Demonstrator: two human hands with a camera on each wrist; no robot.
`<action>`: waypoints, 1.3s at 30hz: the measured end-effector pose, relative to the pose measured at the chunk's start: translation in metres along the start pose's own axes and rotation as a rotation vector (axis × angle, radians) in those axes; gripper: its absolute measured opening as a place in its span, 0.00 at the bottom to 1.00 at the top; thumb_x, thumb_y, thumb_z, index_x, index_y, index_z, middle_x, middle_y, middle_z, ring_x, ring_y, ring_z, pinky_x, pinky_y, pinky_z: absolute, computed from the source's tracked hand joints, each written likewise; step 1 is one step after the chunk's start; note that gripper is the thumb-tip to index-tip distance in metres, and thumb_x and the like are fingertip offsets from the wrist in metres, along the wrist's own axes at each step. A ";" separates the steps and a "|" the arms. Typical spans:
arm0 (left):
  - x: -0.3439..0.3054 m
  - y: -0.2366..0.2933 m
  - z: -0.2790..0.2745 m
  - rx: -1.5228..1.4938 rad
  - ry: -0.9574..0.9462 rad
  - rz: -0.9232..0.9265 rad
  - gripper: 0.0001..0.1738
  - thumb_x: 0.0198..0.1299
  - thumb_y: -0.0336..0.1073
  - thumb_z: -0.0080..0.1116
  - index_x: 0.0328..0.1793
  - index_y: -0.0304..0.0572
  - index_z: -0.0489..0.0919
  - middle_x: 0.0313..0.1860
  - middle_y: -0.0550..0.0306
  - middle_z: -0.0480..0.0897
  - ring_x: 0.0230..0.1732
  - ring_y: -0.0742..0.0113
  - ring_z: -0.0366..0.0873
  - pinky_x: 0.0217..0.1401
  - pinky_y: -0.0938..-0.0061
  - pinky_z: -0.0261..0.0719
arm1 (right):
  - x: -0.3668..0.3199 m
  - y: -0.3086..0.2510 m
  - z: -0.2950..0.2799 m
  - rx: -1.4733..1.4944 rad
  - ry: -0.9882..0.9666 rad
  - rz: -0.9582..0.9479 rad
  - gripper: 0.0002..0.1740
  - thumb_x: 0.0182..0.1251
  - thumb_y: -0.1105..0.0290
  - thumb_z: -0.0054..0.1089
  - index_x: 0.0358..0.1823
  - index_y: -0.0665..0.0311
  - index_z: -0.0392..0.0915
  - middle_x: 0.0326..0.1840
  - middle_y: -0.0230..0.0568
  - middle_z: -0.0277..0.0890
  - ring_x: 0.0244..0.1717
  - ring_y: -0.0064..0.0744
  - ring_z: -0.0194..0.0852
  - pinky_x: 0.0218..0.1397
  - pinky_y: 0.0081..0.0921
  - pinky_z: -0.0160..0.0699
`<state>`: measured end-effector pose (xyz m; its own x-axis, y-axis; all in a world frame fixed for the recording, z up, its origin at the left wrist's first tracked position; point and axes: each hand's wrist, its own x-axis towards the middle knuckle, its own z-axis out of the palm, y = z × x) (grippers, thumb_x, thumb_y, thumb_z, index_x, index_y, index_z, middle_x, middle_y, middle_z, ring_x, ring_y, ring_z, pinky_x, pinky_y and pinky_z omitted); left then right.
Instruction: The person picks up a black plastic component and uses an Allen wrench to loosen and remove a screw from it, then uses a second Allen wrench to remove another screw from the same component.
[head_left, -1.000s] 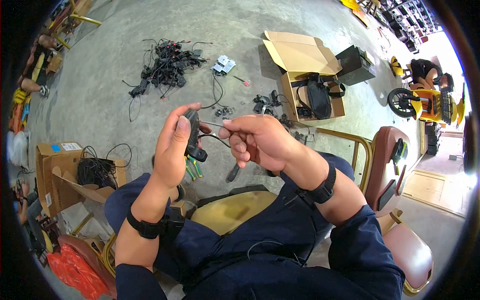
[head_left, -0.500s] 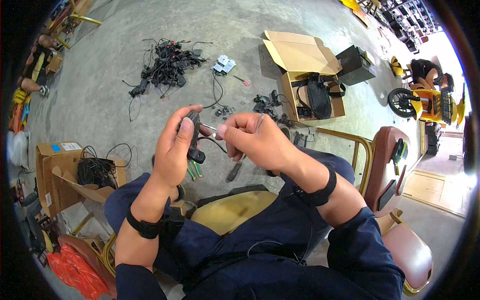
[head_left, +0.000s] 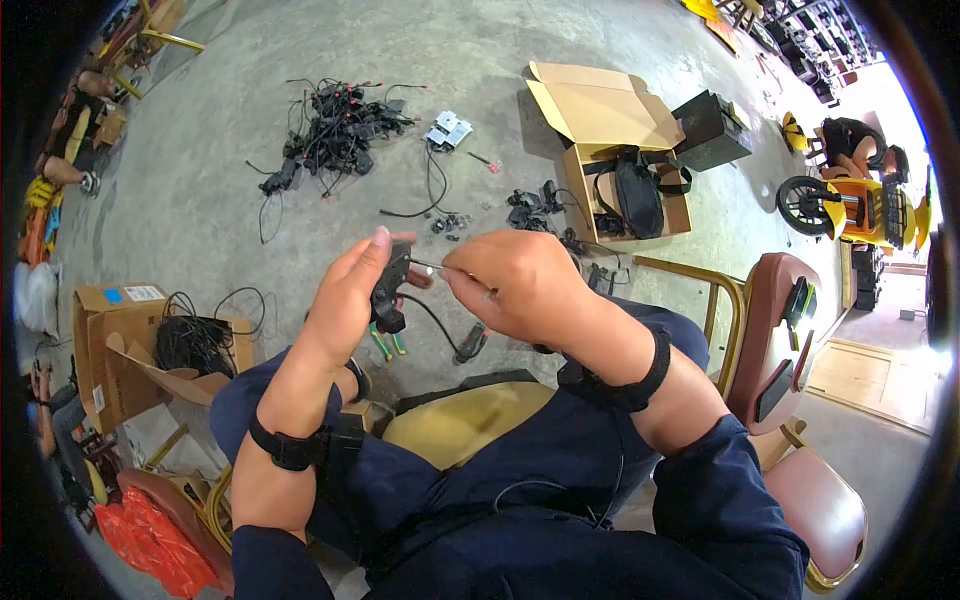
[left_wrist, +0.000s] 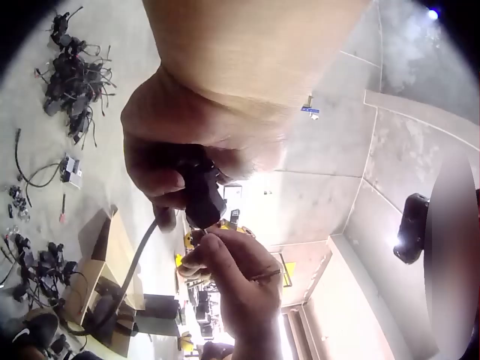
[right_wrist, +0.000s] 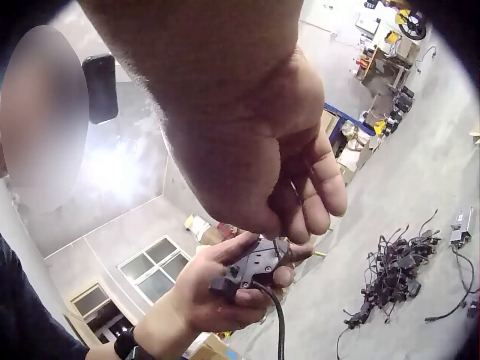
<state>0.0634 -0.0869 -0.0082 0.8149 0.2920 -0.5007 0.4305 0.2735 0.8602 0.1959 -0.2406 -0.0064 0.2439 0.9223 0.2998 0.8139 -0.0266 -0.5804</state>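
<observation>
A black plastic part (head_left: 389, 292) with a cable is gripped by the left hand (head_left: 340, 300); its thumb lies along the part's top. In the right wrist view the part's flat face (right_wrist: 259, 262) shows small holes, and the black cable (right_wrist: 280, 322) hangs from it. The right hand (head_left: 525, 285) pinches a thin metal rod (head_left: 425, 264) whose far end meets the part. From the left wrist view, the right hand (left_wrist: 244, 281) is just beside the part (left_wrist: 202, 196), with a thin metal piece (left_wrist: 266, 275) across its palm. The rod's contact point is too small to tell.
On the floor are a tangled pile of black cabled parts (head_left: 340, 135), a silver item (head_left: 447, 130), small loose pieces (head_left: 448, 224) and green-handled pliers (head_left: 390, 343). An open carton (head_left: 684, 218) holds a black bag. Another carton (head_left: 92, 330) and chairs (head_left: 765, 300) stand at the sides.
The left hand has shifted slightly down with the part, its fingers now less wrapped behind it. The right hand has rotated, with its back turned more upward.
</observation>
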 end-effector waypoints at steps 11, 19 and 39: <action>0.000 0.003 -0.001 -0.186 0.099 0.217 0.28 0.70 0.53 0.32 0.56 0.35 0.70 0.37 0.48 0.81 0.26 0.78 0.70 0.30 0.84 0.69 | 0.011 -0.016 -0.005 1.040 -0.173 0.843 0.12 0.61 0.68 0.53 0.30 0.72 0.76 0.17 0.36 0.73 0.16 0.21 0.69 0.20 0.18 0.70; -0.004 0.004 -0.003 -0.122 0.076 0.251 0.27 0.71 0.51 0.31 0.59 0.34 0.68 0.40 0.48 0.80 0.29 0.77 0.70 0.34 0.82 0.71 | 0.012 -0.012 -0.002 1.213 -0.233 0.959 0.14 0.65 0.64 0.50 0.33 0.69 0.77 0.15 0.32 0.71 0.16 0.20 0.70 0.21 0.17 0.69; 0.001 -0.009 0.001 0.086 0.113 0.340 0.23 0.69 0.50 0.38 0.57 0.39 0.70 0.33 0.58 0.81 0.26 0.81 0.67 0.29 0.85 0.66 | -0.003 -0.018 0.007 0.286 -0.144 0.228 0.11 0.61 0.67 0.53 0.36 0.69 0.69 0.21 0.43 0.75 0.23 0.45 0.76 0.26 0.35 0.73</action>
<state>0.0602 -0.0897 -0.0162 0.8714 0.4533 -0.1877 0.1771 0.0661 0.9820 0.1770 -0.2404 -0.0024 0.3083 0.9504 0.0408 0.5629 -0.1477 -0.8132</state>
